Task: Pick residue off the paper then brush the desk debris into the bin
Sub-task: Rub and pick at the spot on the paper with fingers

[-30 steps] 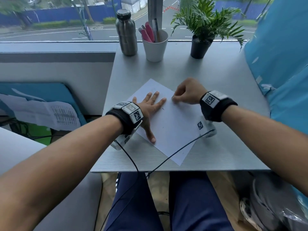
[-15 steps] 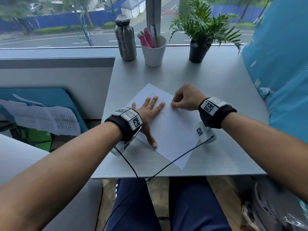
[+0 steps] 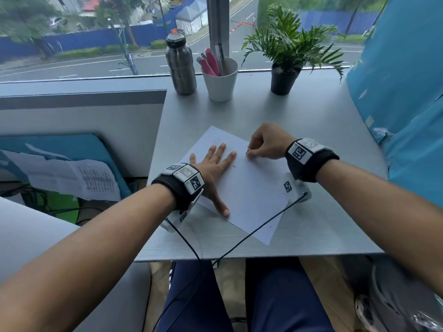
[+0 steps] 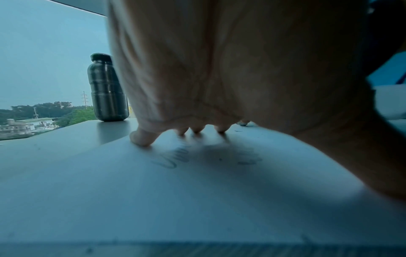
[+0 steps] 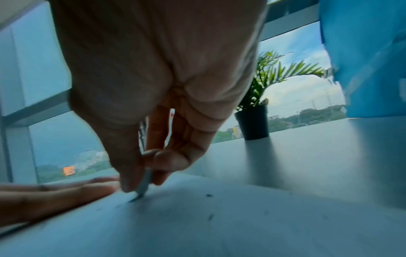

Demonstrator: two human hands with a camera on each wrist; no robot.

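Nearest edge: a white paper [image 3: 249,188] is lying askew on the grey tabletop [image 3: 323,130], one corner reaching toward the near edge. Dark cables are trailing over that edge from both wrist bands.

The paper is being pinned flat by the left hand [image 3: 213,164], fingers [image 4: 142,137] straight and spread, thumb angled back toward the near edge.

Just beside it, the right hand [image 3: 266,142] is being held curled, a thin pale sliver [image 5: 145,184] being pinched between thumb and fingers [image 5: 167,161], its tip touching the sheet. Dark residue specks [image 5: 209,195] are scattered across the paper around the hand.

Far edge, by the window: a steel bottle [image 3: 179,65], a white cup of pens [image 3: 221,80] and a potted plant [image 3: 286,58] are standing in a row.
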